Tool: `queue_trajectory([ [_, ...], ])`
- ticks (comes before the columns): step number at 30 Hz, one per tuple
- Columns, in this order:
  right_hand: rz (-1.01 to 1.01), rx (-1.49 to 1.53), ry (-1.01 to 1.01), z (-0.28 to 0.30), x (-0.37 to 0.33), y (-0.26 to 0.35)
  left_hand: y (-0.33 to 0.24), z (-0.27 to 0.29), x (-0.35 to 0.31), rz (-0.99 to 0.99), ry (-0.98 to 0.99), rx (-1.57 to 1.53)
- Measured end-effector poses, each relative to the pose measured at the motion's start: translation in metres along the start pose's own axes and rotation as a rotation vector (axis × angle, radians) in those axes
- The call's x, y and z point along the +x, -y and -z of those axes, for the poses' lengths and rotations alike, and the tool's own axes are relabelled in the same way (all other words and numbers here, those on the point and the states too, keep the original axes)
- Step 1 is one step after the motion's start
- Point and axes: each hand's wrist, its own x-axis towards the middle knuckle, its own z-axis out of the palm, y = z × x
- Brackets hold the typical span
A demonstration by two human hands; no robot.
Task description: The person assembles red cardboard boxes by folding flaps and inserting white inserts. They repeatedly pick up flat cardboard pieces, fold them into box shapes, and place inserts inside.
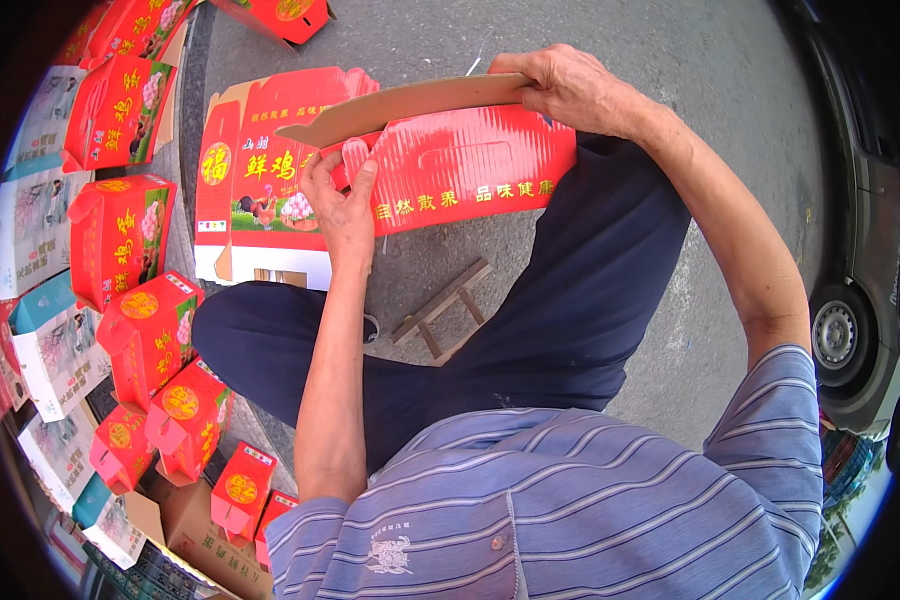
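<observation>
I hold a flat red cardboard box blank [470, 165] with yellow printing and a brown inner flap above my knees. My left hand [340, 205] grips its left end near the handle cut-out. My right hand [570, 90] clasps the upper right edge where the brown flap folds over. A second printed red blank [255, 170] lies flat on the pavement behind it, partly hidden by the one I hold. I sit with dark blue trousers and a striped blue shirt.
Several folded red boxes [135, 330] and white-and-teal boxes [55, 350] are stacked along my left. A small wooden frame [440, 310] lies on the grey pavement between my legs. A car wheel [840, 335] stands at the right.
</observation>
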Motion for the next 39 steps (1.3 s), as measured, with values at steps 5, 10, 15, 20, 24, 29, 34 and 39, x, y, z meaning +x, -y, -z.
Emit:
queue_trajectory([
  [5, -0.014, 0.002, 0.026, 0.005, 0.0, 0.007, -0.001, 0.002, -0.002, 0.012, -0.007, -0.067],
  [10, 0.028, 0.013, -0.019, 0.003, 0.001, 0.002, -0.016, -0.005, -0.003, -0.133, -0.113, 0.131],
  [15, 0.04, 0.023, -0.062, -0.004, 0.002, 0.002, -0.02, -0.009, -0.006, -0.669, 0.105, 0.589],
  [20, 0.032, -0.007, -0.105, -0.009, 0.002, 0.003, -0.062, -0.026, -0.02, -0.71, 0.273, 0.601],
  [24, 0.057, -0.005, -0.162, -0.014, 0.003, 0.0, -0.077, -0.023, -0.016, -0.721, 0.407, 0.67],
  [29, 0.035, 0.016, -0.138, -0.011, 0.003, 0.005, -0.074, -0.023, -0.011, -0.717, 0.48, 0.63],
  [34, 0.037, 0.016, -0.141, -0.012, 0.002, 0.004, -0.075, -0.026, -0.005, -0.679, 0.537, 0.63],
  [39, 0.019, -0.011, -0.217, -0.008, -0.003, 0.006, -0.082, -0.028, -0.001, -0.637, 0.554, 0.641],
])
